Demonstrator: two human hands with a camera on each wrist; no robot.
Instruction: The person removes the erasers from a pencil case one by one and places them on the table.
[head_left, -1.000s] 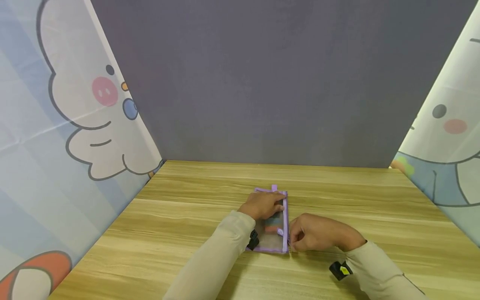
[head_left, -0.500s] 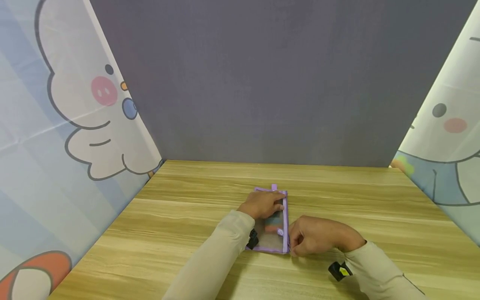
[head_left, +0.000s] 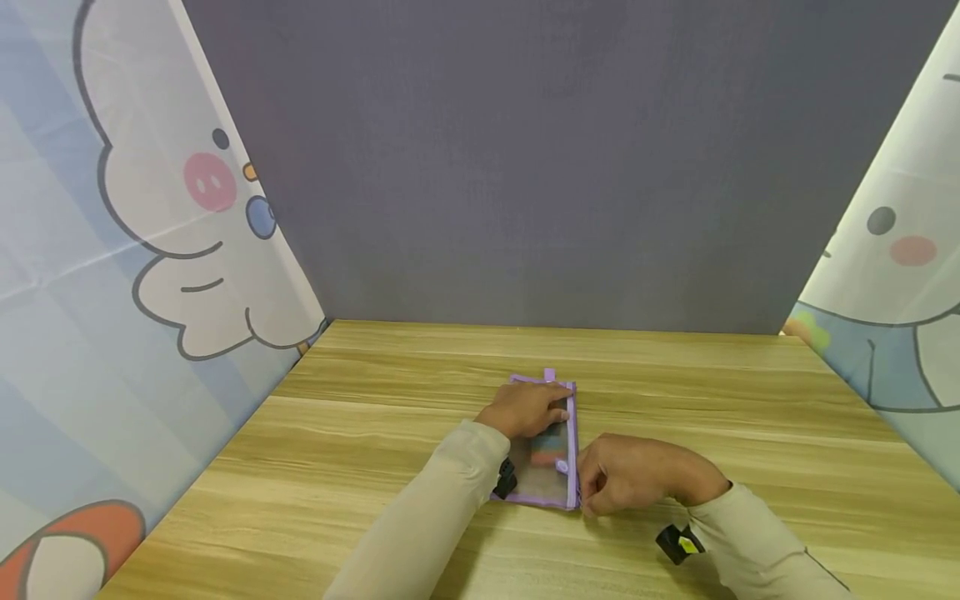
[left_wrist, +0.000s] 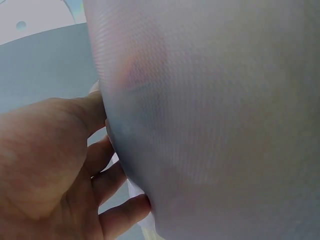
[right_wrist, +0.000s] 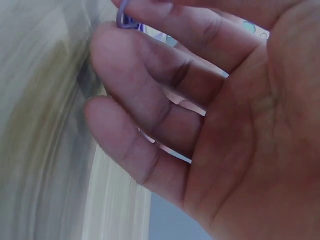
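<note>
A see-through mesh zipper pouch (head_left: 528,487) with purple edging lies on the table, its zipper strip along the right side. Something blue-green and reddish (head_left: 545,446) shows dimly through the mesh. My left hand (head_left: 522,409) holds the pouch near its far right corner, thumb and forefinger at the zipper strip. In the left wrist view the mesh hides the fingertips (left_wrist: 134,207). At the near right corner my right hand (head_left: 626,471) pinches the purple zipper pull (right_wrist: 127,19), seen as a small loop at the fingertips in the right wrist view.
The wood-grain table (head_left: 360,467) extends around the pouch. A dark grey panel (head_left: 510,167) stands at the back, with cartoon-printed cloths (head_left: 60,375) on both sides. Each wrist carries a small black camera (head_left: 678,543). A purple tab (head_left: 550,375) sticks out from the pouch's far edge.
My right hand has shifted very slightly towards me at the pouch's near right corner. The left hand and the pouch have barely moved.
</note>
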